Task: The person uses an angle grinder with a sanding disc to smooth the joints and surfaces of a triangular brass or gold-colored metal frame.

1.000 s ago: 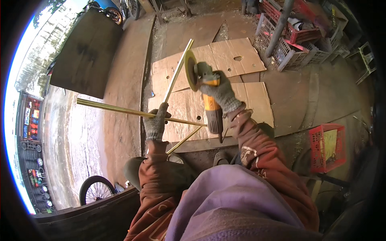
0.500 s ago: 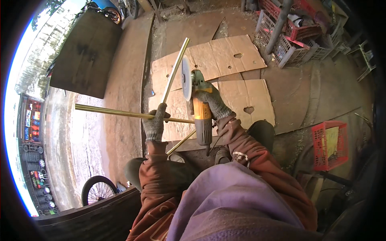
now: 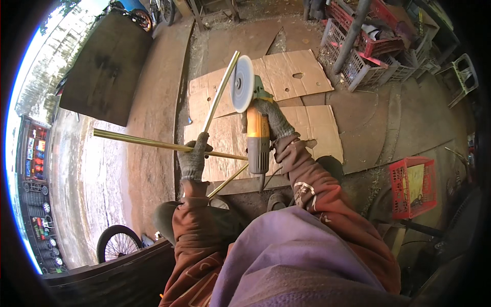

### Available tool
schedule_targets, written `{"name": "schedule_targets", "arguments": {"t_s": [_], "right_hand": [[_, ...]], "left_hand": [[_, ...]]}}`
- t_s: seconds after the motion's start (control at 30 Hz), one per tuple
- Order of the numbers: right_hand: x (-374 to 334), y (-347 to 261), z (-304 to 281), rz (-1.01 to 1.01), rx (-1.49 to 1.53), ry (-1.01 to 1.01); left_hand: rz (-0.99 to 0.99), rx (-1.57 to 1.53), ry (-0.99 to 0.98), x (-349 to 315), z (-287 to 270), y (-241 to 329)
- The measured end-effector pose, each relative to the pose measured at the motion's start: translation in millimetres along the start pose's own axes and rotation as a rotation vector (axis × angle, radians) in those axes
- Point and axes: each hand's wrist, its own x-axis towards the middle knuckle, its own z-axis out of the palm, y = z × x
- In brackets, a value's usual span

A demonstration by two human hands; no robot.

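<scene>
Gold-coloured metal tubes cross under my gloved left hand [image 3: 193, 159], which is wrapped around them where they meet. One tube [image 3: 219, 94] slants up and away from me, and a longer tube [image 3: 138, 141] runs out to the left. Another piece of tube [image 3: 228, 182] angles down toward my feet. My gloved right hand [image 3: 276, 120] grips a yellow and grey angle grinder [image 3: 259, 134], its body hanging downward. Its pale round disc [image 3: 242, 83] is right beside the upper part of the slanting tube; whether they touch, I cannot tell.
Flattened cardboard sheets [image 3: 286, 77] lie on the ground ahead. Several stacked crates [image 3: 360, 66] stand at the far right, next to a post [image 3: 352, 37]. A red crate [image 3: 413, 187] sits at right. A dark board [image 3: 105, 69] and a spoked wheel [image 3: 118, 243] are at left.
The grinder has moved slightly up and away along the slanting tube, and its disc has turned so more of its face shows. My left hand keeps its grip on the tubes.
</scene>
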Motion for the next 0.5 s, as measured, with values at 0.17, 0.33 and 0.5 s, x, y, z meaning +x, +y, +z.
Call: {"name": "schedule_targets", "arguments": {"t_s": [0.17, 0.33, 0.5], "right_hand": [[-3, -17, 12, -0.04, -0.186, 0.062], [-13, 1, 12, -0.239, -0.606, 0.113], [-46, -2, 47, -0.369, -1.12, 0.09]], "left_hand": [[-0.008, 0.038, 0.011, 4, -4, -8], [-0.022, 0.013, 0.002, 7, 0, -8], [-0.019, 0.018, -0.013, 6, -1, -6]]}}
